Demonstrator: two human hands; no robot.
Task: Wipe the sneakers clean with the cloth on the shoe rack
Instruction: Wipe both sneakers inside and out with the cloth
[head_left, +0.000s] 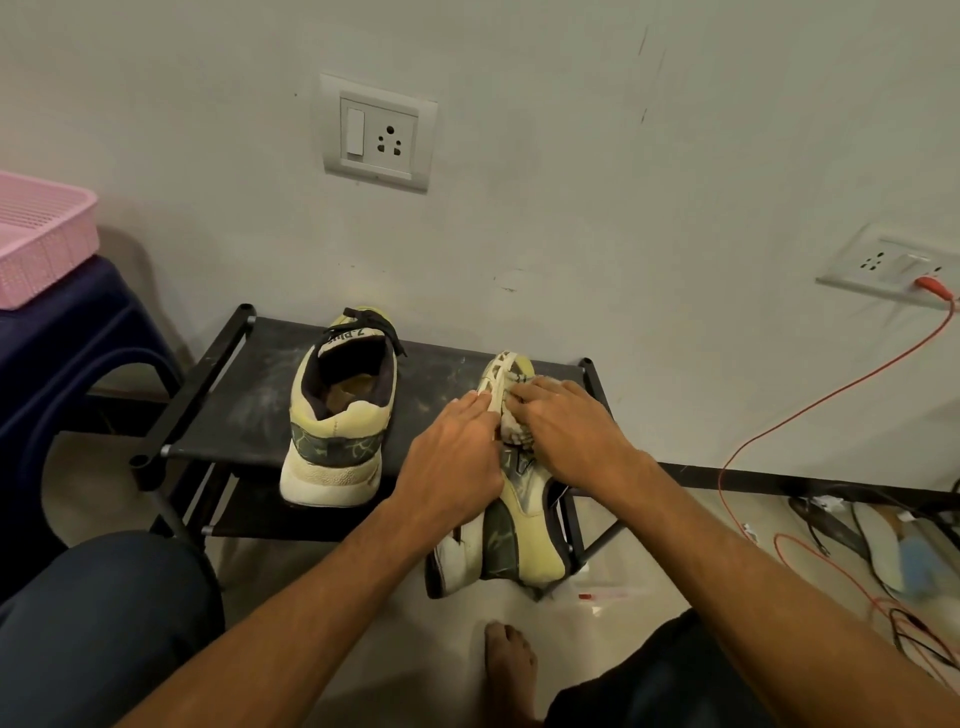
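Note:
Two pale yellow sneakers with dark camouflage heel bands rest on the black shoe rack (249, 374). The left sneaker (337, 415) stands upright, heel toward me, untouched. The right sneaker (519, 525) lies tipped on its side at the rack's right end, its heel hanging over the front edge. My left hand (457, 457) grips its sole side. My right hand (571, 426) presses a crumpled white cloth (514, 428) against its upper near the toe. Most of the cloth is hidden under my fingers.
A dark blue stool (67, 353) with a pink basket (41, 234) stands to the left. Wall sockets (376, 132) sit above the rack, and an orange cable (831, 395) trails down at the right. Insoles and clutter (883, 540) lie on the floor. My bare foot (509, 670) is below.

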